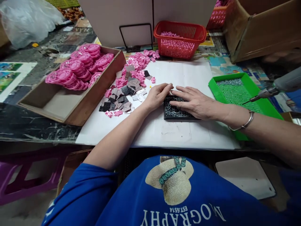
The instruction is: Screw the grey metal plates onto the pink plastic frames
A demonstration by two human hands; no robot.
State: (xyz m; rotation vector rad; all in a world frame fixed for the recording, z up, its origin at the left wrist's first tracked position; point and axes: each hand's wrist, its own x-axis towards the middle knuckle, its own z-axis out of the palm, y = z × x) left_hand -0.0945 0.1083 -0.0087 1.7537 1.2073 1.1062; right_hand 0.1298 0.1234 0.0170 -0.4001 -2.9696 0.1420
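Note:
A small black tray [182, 118] full of tiny metal screws [172, 110] lies on the white board. My left hand [158, 95] is closed around the tray's far left corner, fingers pressed together; its underside is hidden. Across the tray from the right reaches my right hand [198, 103], fingers spread and flat over the screws. To the left of my left hand lie loose grey and black square plates [128, 89] and a heap of small pink plastic parts [138, 62].
A cardboard tray [94, 91] of stacked pink pieces [77, 67] stands left. Behind is a red basket [180, 47] of pink parts. At right, an electric screwdriver [270, 91] points over a green tray [215, 84] with screws. A cardboard box [261, 34] stands behind it.

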